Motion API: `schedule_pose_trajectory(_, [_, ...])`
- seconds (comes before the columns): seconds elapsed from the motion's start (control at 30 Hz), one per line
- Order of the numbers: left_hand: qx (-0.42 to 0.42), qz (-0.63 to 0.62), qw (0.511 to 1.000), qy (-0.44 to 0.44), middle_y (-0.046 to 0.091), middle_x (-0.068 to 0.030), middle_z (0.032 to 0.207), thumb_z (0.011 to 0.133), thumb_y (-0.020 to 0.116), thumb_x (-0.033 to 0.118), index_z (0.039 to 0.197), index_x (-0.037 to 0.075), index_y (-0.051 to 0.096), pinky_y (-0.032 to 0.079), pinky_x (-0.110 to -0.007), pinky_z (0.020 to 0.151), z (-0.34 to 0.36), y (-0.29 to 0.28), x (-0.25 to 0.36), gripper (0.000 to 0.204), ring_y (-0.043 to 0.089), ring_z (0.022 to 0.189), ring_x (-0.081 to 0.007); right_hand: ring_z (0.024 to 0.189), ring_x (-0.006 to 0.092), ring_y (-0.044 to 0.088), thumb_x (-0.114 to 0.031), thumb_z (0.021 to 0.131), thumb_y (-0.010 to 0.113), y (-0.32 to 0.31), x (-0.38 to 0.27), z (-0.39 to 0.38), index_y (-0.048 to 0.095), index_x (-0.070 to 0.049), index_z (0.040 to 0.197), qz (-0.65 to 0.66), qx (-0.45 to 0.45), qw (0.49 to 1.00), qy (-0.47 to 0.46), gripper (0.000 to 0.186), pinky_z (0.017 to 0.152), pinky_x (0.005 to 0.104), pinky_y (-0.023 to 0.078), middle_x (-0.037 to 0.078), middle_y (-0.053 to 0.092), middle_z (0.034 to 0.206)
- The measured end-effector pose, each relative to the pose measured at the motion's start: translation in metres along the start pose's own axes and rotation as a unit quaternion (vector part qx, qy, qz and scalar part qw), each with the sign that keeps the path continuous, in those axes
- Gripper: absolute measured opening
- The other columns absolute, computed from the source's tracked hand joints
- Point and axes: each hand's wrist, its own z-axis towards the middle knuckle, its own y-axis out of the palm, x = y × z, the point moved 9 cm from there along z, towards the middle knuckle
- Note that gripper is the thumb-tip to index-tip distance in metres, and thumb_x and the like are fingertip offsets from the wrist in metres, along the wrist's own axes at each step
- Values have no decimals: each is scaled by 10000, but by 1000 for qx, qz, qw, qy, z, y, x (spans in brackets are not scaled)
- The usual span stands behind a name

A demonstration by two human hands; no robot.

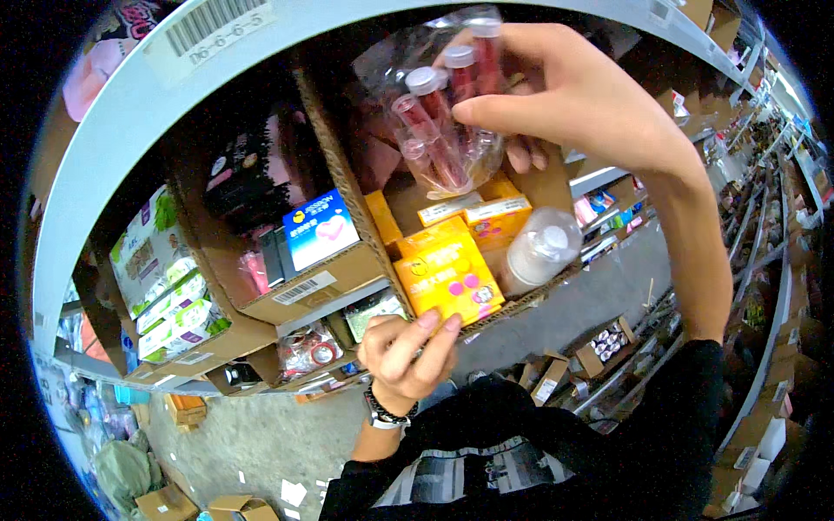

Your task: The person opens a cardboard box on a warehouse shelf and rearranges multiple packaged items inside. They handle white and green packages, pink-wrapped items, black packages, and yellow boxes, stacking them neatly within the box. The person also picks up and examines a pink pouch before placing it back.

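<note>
The right hand [573, 95] pinches a clear bag of red-filled tubes [443, 104] above the open cardboard box [347, 174] on the shelf, seemingly mid-pick, while the left hand [408, 347] grips the box's front edge, steadying it.

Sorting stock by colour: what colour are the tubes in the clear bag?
Red tubes with pale caps, in the right hand; head view.

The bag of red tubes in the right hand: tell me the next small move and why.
Probably lift the clear bag of red tubes a little further up and out. The right hand pinches it above the open cardboard box, its lower end hanging close over the yellow boxes. The left hand grips the box's front edge, steadying it.
</note>
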Motion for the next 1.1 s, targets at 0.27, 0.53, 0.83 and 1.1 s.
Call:
schedule_pose_trajectory(0.27, [-35, 70, 995, -63, 547, -101, 1238, 799, 693, -5, 1197, 106, 652, 451, -341, 740, -3, 10, -24, 415, 574, 930, -252, 676, 111, 636, -114, 896, 687, -29, 5, -64, 603, 33, 1150, 268, 135, 954, 22, 304, 598, 231, 507, 95, 695, 941])
schedule_pose_trajectory(0.53, [-78, 101, 991, -50, 588, -152, 1231, 791, 666, 21, 1236, 57, 602, 430, -377, 874, 31, -10, -8, 450, 572, 1061, -288, 481, 129, 610, -127, 896, 664, -25, 27, -75, 585, 37, 1185, 244, 194, 950, 6, 341, 375, 219, 456, 107, 700, 920])
schedule_pose_trajectory(0.83, [-156, -111, 963, -192, 568, -227, 1258, 865, 715, 128, 1433, -5, 350, 499, -388, 903, 123, 15, -10, 688, 635, 1053, -333, 530, 137, 632, -107, 920, 642, 4, 10, -53, 563, 21, 1211, 338, 97, 936, 6, 327, 408, 232, 494, 103, 689, 960])
schedule_pose_trajectory(1.1, [-149, -403, 788, -441, 565, -135, 1235, 957, 597, 84, 1460, 36, 236, 514, -222, 555, 108, 34, -27, 621, 614, 890, -123, 885, 124, 662, -148, 892, 710, -4, -3, -37, 564, 19, 1233, 195, 71, 970, -127, 407, 790, 266, 540, 85, 683, 1082])
